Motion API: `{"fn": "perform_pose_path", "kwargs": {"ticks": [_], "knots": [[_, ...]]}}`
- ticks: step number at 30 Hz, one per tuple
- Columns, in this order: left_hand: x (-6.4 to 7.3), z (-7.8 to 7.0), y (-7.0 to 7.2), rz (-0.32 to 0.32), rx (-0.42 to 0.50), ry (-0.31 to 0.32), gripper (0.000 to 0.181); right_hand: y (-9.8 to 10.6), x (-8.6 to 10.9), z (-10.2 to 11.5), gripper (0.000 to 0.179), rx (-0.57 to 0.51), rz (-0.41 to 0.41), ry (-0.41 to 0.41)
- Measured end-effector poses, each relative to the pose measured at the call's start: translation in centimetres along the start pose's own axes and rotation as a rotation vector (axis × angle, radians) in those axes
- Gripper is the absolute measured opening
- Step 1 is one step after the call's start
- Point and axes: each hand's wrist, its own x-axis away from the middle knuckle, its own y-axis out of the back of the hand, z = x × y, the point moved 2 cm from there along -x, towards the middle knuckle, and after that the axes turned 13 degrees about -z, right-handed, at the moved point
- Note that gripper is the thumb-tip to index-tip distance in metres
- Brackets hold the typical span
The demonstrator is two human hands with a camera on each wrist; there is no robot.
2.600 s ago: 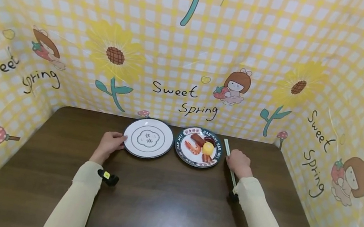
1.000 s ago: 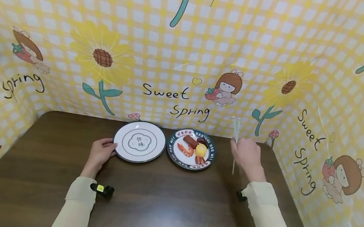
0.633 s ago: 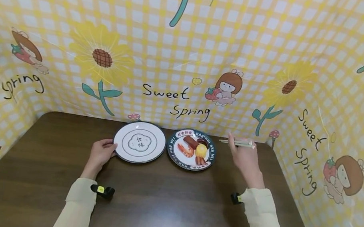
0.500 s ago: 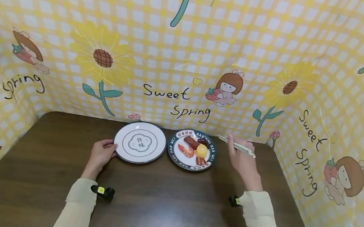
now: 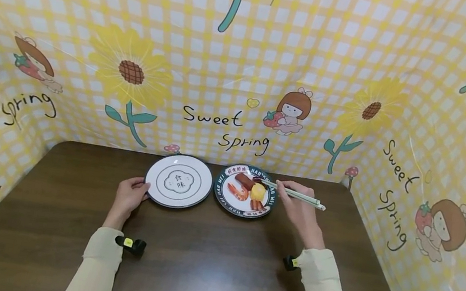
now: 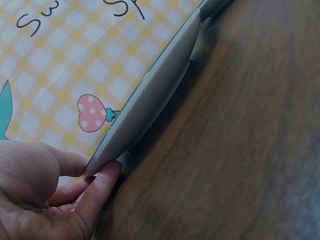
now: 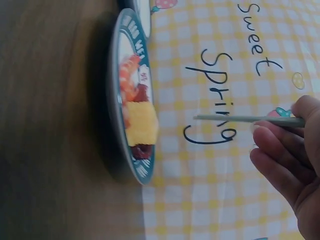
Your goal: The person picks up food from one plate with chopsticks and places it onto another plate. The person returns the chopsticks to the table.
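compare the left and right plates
The left plate has a thin dark rim; the right plate has a broad lettered band. The left plate holds nothing; the right plate holds food pieces. The left hand grips the left plate; no hand grips the right plate. Both are round.

Two hands at two plates on a brown table (image 5: 210, 271), one hand holding chopsticks (image 5: 304, 197).
The left hand (image 5: 129, 196) grips the left edge of a white plate (image 5: 161, 182) with characters at its centre; just beside it sits a green-rimmed plate (image 5: 218, 191) bearing a shrimp (image 5: 237, 193), a yellow piece (image 5: 257, 191) and brown pieces (image 5: 245, 181). The right hand (image 5: 299, 214) holds the chopsticks slanting down leftward, tips over that second plate. Both sleeves (image 5: 95, 267) are cream, and a yellow-checked cloth (image 5: 239, 58) printed "Sweet Spring" rises behind and at both sides.
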Motion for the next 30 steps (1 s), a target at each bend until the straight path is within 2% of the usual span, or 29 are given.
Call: {"fn": "perform_pose_path", "kwargs": {"ticks": [4, 9, 14, 18, 21, 30], "knots": [[0.1, -0.1, 0.1, -0.005, 0.008, 0.001, 0.053, -0.8, 0.4, 0.2, 0.018, -0.050, 0.046, -0.026], [0.2, -0.1, 0.0, -0.003, 0.009, 0.002, 0.052, -1.7, 0.9, 0.4, 0.027, -0.081, 0.151, -0.008], [0.3, -0.1, 0.0, -0.007, 0.013, 0.001, 0.052, -2.6, 1.4, 0.4, 0.035, -0.085, 0.221, 0.041], [0.2, -0.1, 0.0, -0.012, 0.011, -0.001, 0.052, -3.3, 1.5, 0.5, 0.044, -0.078, 0.247, 0.117], [0.1, 0.0, 0.1, -0.010, 0.007, -0.007, 0.052, -3.9, 1.6, 0.4, 0.046, -0.067, 0.277, 0.133], [-0.1, 0.2, 0.1, -0.012, 0.007, -0.009, 0.052, -5.0, 1.8, -0.6, 0.044, 0.018, 0.392, 0.061]]}}
